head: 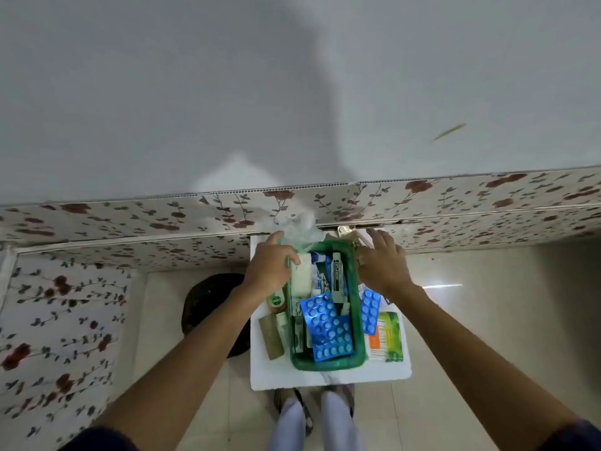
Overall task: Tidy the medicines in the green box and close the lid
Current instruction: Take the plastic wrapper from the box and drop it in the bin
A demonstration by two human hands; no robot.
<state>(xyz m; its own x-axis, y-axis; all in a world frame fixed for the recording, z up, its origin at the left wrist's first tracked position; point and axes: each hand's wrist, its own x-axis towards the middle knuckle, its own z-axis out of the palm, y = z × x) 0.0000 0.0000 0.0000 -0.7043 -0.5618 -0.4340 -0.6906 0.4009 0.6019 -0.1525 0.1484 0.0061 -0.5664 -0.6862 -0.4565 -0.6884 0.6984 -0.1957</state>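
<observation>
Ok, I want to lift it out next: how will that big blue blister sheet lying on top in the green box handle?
The blue blister sheet looks thin and flat, so probably light and bendy. It lies loose atop the medicines in the green box, so likely to slide if nudged. Its glossy foil may be slippery; an edge pinch seems safest.

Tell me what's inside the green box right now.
In the green box: two blue blister strips, a white packet under the left hand, and a labelled tube. Whatever lies beneath them is covered.
</observation>
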